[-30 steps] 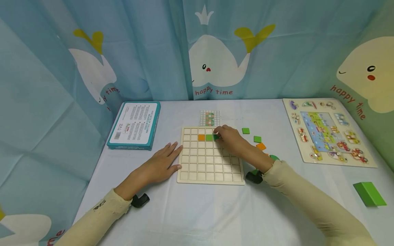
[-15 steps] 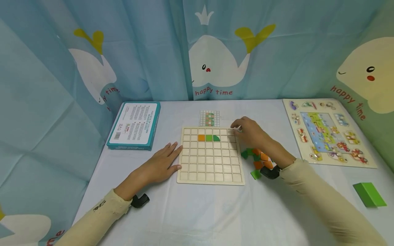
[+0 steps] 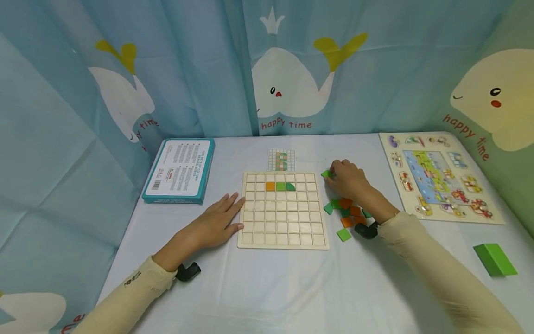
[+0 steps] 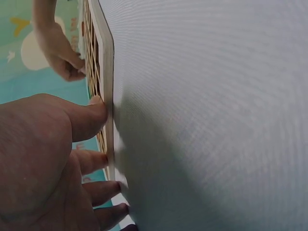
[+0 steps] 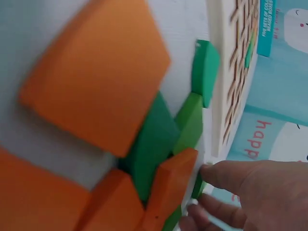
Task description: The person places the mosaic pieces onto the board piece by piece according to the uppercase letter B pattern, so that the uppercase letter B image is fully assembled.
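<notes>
The wooden grid board [image 3: 282, 227] lies mid-table, with an orange square tile [image 3: 270, 186], a green square tile [image 3: 281, 186] and a dark green quarter-round tile [image 3: 290, 186] side by side in one row. My left hand [image 3: 219, 221] rests with extended fingers against the board's left edge; in the left wrist view its thumb touches the rim. Right of the board's top corner, my right hand [image 3: 347, 178] pinches a light green tile [image 3: 327, 173] between thumb and fingers. Its fingers partly cover that tile.
Several loose orange and green tiles [image 3: 344, 235] lie scattered right of the board. A small printed pattern card [image 3: 281, 160] sits behind it. A teal box [image 3: 179, 171] is at left, a picture puzzle board [image 3: 442, 178] and a green block [image 3: 495, 260] at right.
My right hand has left the quarter-round tile on the board and moved right to the light green tile, now between its fingers. The left hand stays at the board's edge.
</notes>
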